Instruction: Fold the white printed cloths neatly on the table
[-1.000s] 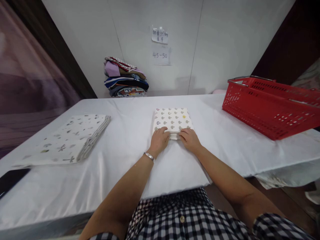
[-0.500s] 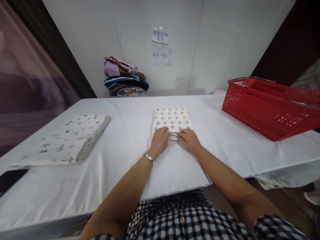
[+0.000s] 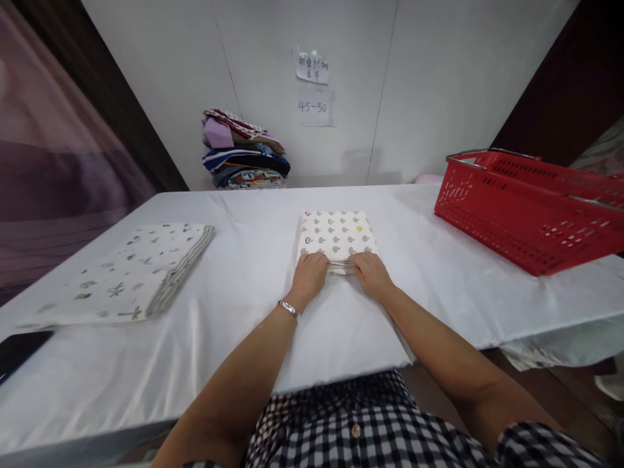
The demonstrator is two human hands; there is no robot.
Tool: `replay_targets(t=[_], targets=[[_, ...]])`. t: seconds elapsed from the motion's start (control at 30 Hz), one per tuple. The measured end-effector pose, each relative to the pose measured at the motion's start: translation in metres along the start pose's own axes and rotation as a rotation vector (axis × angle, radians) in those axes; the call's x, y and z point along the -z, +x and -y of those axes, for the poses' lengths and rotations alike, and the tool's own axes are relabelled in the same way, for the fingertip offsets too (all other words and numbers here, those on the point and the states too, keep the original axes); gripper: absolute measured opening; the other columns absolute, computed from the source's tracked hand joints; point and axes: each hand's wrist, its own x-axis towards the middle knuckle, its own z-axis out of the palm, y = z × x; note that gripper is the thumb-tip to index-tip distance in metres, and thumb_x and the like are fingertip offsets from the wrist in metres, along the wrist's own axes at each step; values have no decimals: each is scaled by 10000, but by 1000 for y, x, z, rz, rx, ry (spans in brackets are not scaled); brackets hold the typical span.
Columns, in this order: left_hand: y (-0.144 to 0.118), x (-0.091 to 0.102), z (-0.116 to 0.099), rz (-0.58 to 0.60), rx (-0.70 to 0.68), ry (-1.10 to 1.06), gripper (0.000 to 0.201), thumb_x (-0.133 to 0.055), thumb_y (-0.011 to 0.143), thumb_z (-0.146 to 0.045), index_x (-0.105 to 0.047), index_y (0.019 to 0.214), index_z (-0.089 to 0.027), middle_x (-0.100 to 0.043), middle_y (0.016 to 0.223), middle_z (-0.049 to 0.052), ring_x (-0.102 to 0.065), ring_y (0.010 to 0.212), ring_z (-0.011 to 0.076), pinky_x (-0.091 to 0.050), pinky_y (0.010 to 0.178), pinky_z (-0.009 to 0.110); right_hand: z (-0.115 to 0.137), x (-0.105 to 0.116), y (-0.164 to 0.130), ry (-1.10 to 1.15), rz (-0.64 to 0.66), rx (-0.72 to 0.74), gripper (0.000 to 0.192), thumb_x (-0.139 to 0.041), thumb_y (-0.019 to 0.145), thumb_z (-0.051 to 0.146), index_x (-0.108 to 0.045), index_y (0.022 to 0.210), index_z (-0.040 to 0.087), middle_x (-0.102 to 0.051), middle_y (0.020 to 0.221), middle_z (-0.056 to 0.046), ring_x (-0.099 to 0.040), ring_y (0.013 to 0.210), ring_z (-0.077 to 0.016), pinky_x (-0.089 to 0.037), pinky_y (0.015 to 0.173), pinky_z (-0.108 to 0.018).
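In the middle of the table lies a folded white cloth [image 3: 336, 234] printed with grey mushroom-like motifs and a few coloured ones. My left hand [image 3: 311, 274] grips the left part of its near edge, fingers curled into the folded layers. On the right part of the same edge my right hand [image 3: 371, 272] is closed in the same way. Several stacked layers show between the two hands. Some fingertips are hidden under or inside the fold.
A white-covered table [image 3: 234, 260] spreads around. To the left lies another folded printed cloth [image 3: 141, 266], with a dark flat object [image 3: 22, 351] near the table's left edge. A red basket [image 3: 526, 214] stands at right; a pile of folded fabrics [image 3: 246, 153] sits at the back.
My fingers, which lay over the top of the cloth's near edge, have drawn back and curled around it. The cloth itself stays in place.
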Motion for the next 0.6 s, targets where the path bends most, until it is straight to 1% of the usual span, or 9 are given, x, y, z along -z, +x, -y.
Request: replay_targets(t=[0.17, 0.23, 0.3, 0.33, 0.37, 0.5, 0.6], targets=[[-1, -3, 0, -8, 24, 1, 157, -403, 904, -141, -549, 867, -185, -616, 848, 50, -567, 833, 198, -398, 757, 341, 1, 0, 0, -9, 9, 9, 223, -452, 883, 165, -591, 1056, 185, -620, 1046, -85, -515, 925, -234, -379, 822, -365], [-2, -4, 0, -22, 32, -14, 145, -433, 898, -152, -555, 970, -183, -631, 929, 61, -570, 894, 203, -402, 788, 346, 1, 0, 1, -6, -2, 7, 206, -467, 889, 188, -592, 1052, 187, -622, 1047, -82, -516, 929, -231, -376, 821, -360], [-3, -5, 0, -35, 29, -30, 212, -476, 887, -177, -534, 1090, -185, -625, 1041, 74, -557, 977, 211, -399, 827, 355, 2, -2, 1, -6, -19, -3, 193, -486, 890, 217, -595, 1047, 189, -624, 1039, -79, -518, 929, -228, -373, 820, -356], [-3, -5, 0, -32, 21, -33, 238, -490, 883, -191, -529, 1118, -190, -619, 1070, 75, -550, 999, 214, -398, 835, 357, 2, -2, 1, -8, -26, -8, 189, -493, 891, 228, -597, 1044, 189, -625, 1034, -79, -518, 929, -227, -370, 821, -354], [-2, -5, 1, -23, 13, -35, 234, -494, 884, -204, -537, 1114, -197, -617, 1072, 71, -547, 998, 214, -398, 833, 358, 3, -3, 2, -10, -28, -13, 188, -496, 892, 235, -599, 1041, 188, -626, 1029, -78, -518, 928, -227, -368, 822, -353], [0, -4, 1, -2, 29, -42, 157, -463, 903, -233, -592, 992, -216, -624, 982, 47, -549, 902, 204, -406, 780, 353, 5, -2, 2, -17, -25, -22, 198, -478, 897, 221, -602, 1045, 179, -624, 1027, -80, -513, 935, -225, -364, 832, -356], [1, -5, 2, -16, 50, -62, 168, -452, 904, -219, -594, 993, -217, -620, 983, 46, -543, 900, 204, -409, 781, 355, 6, -1, 2, -19, -19, -20, 222, -456, 893, 181, -601, 1061, 175, -622, 1039, -83, -510, 939, -224, -365, 834, -356]])
